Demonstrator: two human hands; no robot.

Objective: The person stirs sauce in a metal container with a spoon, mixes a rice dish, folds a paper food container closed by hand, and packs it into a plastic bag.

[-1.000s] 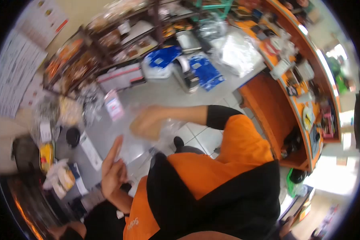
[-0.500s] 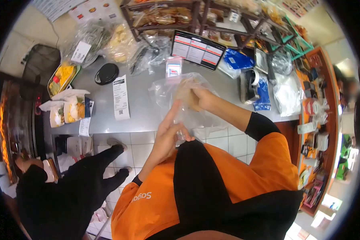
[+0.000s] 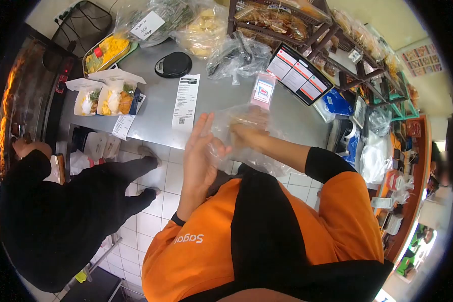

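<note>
A clear plastic bag (image 3: 267,156) hangs at the front edge of the steel counter (image 3: 161,132), spread around my right hand (image 3: 249,132). That hand reaches into or behind the film, its fingers partly hidden and blurred; whether it grips the bag I cannot make out. My left hand (image 3: 200,158) is raised at the bag's left side with its fingers apart, and the film touches or lies just behind them. Just beyond the hands lies a pink and white packet (image 3: 263,90). To the left, a long printed receipt (image 3: 186,103) lies flat on the counter.
Two open food boxes (image 3: 105,100), a black round device (image 3: 173,65) and a tray of yellow food (image 3: 105,54) are at the left. A tablet (image 3: 301,73) stands before shelves of packaged food. At far left, a person in black (image 3: 75,211) reaches toward a glowing oven.
The view has swung left, bringing the food boxes and receipt nearer the middle. My left hand has risen beside the bag, fingers spreading. My right hand has stayed at the plastic.
</note>
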